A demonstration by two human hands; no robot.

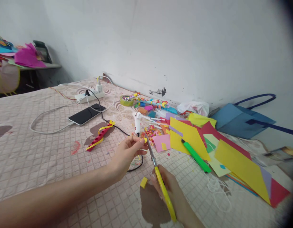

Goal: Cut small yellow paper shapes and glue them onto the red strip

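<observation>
A small yellow piece of foam or paper (145,140) is pinched between the thumb and fingers of my left hand (130,148). My right hand (169,185) grips yellow-handled scissors (158,174), whose metal blades point up beside the yellow piece. Whether the blades touch it I cannot tell. Below my hands, another small yellow piece (144,182) lies on the tablecloth. Just beyond my left hand stands a white hot glue gun (137,123), nozzle down. To the left lies a red strip wound with yellow ribbon (99,136), with a yellow shape at its top.
Coloured sheets (184,136) spread to the right under a green cutter (196,156), near tangled white string (216,186). A phone (87,114) and power strip (89,96) with cables lie at the left. Tape (126,100), colourful scraps (151,133) and a blue bag (241,120) sit toward the wall.
</observation>
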